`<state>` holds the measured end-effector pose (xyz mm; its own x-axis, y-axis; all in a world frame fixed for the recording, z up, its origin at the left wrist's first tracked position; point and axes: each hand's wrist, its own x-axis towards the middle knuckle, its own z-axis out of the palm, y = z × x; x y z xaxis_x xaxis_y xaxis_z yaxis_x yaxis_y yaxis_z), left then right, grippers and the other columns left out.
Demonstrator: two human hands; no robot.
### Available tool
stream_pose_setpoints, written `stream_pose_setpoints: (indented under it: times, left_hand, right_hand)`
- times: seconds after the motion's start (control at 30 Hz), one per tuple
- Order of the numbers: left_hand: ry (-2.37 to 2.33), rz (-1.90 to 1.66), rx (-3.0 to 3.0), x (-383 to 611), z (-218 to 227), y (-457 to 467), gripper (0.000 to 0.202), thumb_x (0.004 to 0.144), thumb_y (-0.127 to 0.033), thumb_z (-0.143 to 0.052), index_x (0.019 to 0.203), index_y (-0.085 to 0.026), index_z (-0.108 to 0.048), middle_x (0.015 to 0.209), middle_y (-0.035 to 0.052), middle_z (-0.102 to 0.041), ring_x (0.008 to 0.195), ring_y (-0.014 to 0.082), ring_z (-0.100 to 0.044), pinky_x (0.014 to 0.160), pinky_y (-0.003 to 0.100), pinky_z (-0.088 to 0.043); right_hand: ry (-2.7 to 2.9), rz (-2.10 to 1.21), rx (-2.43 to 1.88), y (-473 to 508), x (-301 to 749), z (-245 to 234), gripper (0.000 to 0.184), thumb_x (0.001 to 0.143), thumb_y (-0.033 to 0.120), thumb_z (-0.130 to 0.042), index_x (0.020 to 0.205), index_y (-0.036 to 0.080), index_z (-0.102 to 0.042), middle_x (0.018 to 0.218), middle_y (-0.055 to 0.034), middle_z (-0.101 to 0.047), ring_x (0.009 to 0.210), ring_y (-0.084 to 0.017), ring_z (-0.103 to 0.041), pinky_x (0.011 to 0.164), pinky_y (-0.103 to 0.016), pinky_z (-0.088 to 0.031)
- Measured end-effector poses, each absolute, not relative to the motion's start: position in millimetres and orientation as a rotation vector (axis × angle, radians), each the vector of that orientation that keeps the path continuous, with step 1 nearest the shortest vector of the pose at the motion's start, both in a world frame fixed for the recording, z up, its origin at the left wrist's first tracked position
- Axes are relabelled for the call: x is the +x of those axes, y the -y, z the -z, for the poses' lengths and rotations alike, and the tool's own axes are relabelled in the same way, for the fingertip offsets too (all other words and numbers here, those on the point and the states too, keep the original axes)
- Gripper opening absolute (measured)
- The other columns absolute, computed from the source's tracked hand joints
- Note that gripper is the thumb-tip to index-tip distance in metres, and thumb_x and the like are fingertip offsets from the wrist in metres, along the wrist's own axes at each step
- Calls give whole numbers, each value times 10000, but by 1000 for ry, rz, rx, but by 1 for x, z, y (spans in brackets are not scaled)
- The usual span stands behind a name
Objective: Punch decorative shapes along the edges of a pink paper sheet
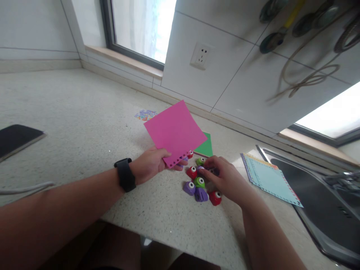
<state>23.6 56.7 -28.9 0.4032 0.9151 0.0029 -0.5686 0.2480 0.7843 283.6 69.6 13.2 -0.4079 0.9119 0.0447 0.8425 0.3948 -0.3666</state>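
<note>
My left hand [153, 164], with a black watch at the wrist, pinches the lower edge of a pink paper sheet [174, 131] and holds it up above the counter. That edge has a row of punched holes. My right hand [225, 178] reaches into a cluster of small craft punches [200, 185], red, green and purple, lying on the counter. Its fingers are curled around a purple punch [212, 171] at the top of the cluster. A green paper sheet [206, 147] lies flat behind the pink one.
A stack of light blue paper [268, 178] with punched borders lies right of the punches, beside a steel sink [323, 198]. A dark phone [17, 138] rests at far left. Small colourful scraps [144, 114] lie near the wall. A socket [200, 55] sits on the tiled wall.
</note>
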Motion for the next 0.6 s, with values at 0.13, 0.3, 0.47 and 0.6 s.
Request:
stream_pose_setpoints:
  times: [0.13,0.3,0.47,0.6]
  left_hand:
    - [-514,-1071,809,24,30,-57,421,846,-149,-509,1221,-10,-638,1172,267,-722,1072,359,-702,910,504,-543]
    - [-529,-1046,849,24,29,-57,456,806,-151,-524,1225,-18,-646,1152,255,-732,1085,355,-688,892,481,-544]
    - [-572,-1037,859,24,26,-55,492,771,-157,-551,1239,-29,-635,1084,235,-756,1041,346,-699,849,454,-548]
    - [-639,-1030,856,24,26,-54,464,742,-155,-559,1184,-50,-655,994,202,-770,971,319,-710,806,422,-541]
  right_hand:
    - [2465,-413,-1543,-68,282,-16,221,959,444,-607,911,246,-693,883,-80,-672,902,-259,-635,805,-416,-493]
    - [2476,-401,-1533,-69,282,-17,238,973,443,-583,932,248,-713,897,-84,-684,927,-262,-635,826,-418,-487]
    - [2436,-412,-1553,-71,284,-14,243,962,445,-583,932,252,-727,885,-84,-681,892,-262,-637,801,-424,-490]
    - [2261,-463,-1543,-71,284,-14,276,942,470,-586,917,233,-725,874,-90,-689,803,-247,-636,743,-424,-490]
